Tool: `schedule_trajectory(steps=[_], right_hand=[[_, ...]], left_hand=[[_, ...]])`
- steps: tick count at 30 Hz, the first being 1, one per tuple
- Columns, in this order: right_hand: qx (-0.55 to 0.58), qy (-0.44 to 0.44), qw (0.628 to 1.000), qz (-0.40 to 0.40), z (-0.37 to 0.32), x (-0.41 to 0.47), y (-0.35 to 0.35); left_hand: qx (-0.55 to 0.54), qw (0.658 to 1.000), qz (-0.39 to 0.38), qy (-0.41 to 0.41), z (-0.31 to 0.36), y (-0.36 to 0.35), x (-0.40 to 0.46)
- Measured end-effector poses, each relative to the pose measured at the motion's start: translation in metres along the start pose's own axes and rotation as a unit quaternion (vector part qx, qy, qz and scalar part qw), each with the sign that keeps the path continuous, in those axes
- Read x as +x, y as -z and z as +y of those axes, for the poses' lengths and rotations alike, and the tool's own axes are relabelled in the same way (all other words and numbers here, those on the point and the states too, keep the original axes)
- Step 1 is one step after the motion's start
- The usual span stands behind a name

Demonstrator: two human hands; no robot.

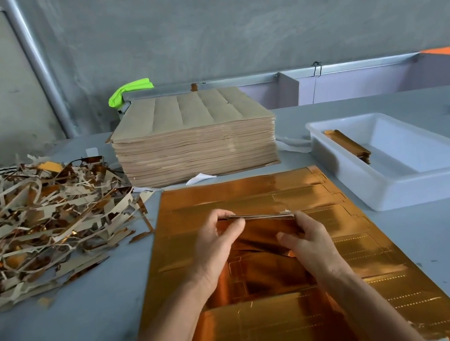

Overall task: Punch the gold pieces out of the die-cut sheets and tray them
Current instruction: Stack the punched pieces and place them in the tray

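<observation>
A gold die-cut sheet (363, 275) lies flat on the grey table in front of me. Above its middle I hold a small bundle of punched gold pieces (259, 225) on edge. My left hand (216, 249) grips the bundle's left end, and my right hand (310, 241) grips its right end with thumb and fingers. A white plastic tray (393, 186) stands to the right, with a short stack of gold pieces (347, 145) lying against its left wall. A tall stack of sheets (195, 142), brown side up, stands behind the gold sheet.
A big heap of brown and gold scrap strips (33, 223) covers the table's left side. A bright green cloth (130, 91) lies behind the stack near a metal rail. The concrete wall closes off the back.
</observation>
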State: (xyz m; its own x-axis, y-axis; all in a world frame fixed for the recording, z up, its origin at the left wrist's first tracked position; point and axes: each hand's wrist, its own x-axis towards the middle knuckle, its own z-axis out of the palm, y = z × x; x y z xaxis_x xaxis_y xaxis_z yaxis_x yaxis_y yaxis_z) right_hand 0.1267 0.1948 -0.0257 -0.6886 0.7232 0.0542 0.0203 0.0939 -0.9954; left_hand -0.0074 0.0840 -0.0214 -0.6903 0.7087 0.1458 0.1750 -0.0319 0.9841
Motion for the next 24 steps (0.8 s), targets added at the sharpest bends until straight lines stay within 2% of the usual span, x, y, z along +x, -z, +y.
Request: schedule_trajectory(steps=[2,5,7,9,14,17,19,24], right_hand=[[0.045,-0.012,0.999,0.001,-0.001,-0.003,-0.005],[0.006,-0.051,0.995,0.088,-0.002,0.002,-0.017],[-0.016,-0.051,0.987,0.152,-0.003,0.008,-0.021],[-0.024,-0.027,0.984,0.177,-0.004,0.010,-0.022],[-0.003,-0.005,0.987,0.160,-0.006,0.009,-0.026],[0.005,0.019,0.985,0.171,-0.005,0.008,-0.024],[-0.012,0.021,0.986,0.163,-0.003,0.005,-0.023],[-0.043,0.036,0.985,0.163,-0.002,0.005,-0.022]], left_hand=[[-0.012,0.999,0.035,-0.031,-0.002,-0.008,-0.001],[-0.042,0.992,0.088,-0.076,-0.009,-0.021,-0.003],[-0.063,0.988,0.120,-0.075,-0.012,-0.021,0.000],[-0.079,0.986,0.131,-0.065,-0.013,-0.018,0.004],[-0.138,0.988,0.074,0.018,-0.008,-0.024,0.002],[-0.120,0.992,0.038,-0.007,-0.009,-0.025,-0.001],[-0.104,0.993,0.042,-0.027,-0.015,-0.024,-0.001],[-0.083,0.996,0.039,-0.017,-0.016,-0.023,-0.003]])
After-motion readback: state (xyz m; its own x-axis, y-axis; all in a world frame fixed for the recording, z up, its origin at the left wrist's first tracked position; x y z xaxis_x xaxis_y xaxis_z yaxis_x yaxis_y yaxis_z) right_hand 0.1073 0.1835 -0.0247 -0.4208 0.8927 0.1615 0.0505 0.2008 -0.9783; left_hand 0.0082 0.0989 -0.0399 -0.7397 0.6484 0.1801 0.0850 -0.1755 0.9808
